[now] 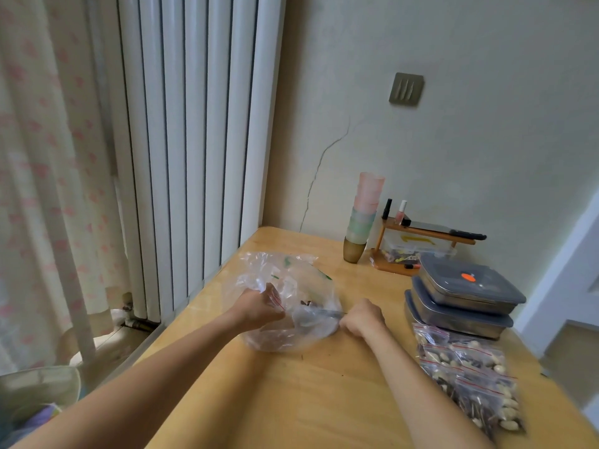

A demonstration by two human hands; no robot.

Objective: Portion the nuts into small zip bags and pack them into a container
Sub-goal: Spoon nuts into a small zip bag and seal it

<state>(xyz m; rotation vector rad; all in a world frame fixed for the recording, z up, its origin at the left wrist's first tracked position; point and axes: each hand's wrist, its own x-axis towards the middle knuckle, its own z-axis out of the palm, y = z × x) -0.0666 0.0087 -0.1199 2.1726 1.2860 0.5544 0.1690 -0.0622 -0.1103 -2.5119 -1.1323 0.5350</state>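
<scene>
Filled zip bags [470, 374] heaped at near right, below stacked containers [463, 299]. Left hand [259, 307] pinches a small red-striped bag's mouth inside the large clear bag [291, 296]; right hand [361, 319] grips a scoop handle. Keep mouth wide, pour slowly.

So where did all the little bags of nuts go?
The filled zip bags lie piled on the right side of the wooden table, just in front of the stacked grey-lidded containers and right of the right hand.

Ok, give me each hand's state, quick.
Left hand: pinching a small red-striped zip bag at the large clear plastic bag.
Right hand: fingers curled; contents hidden.
</scene>
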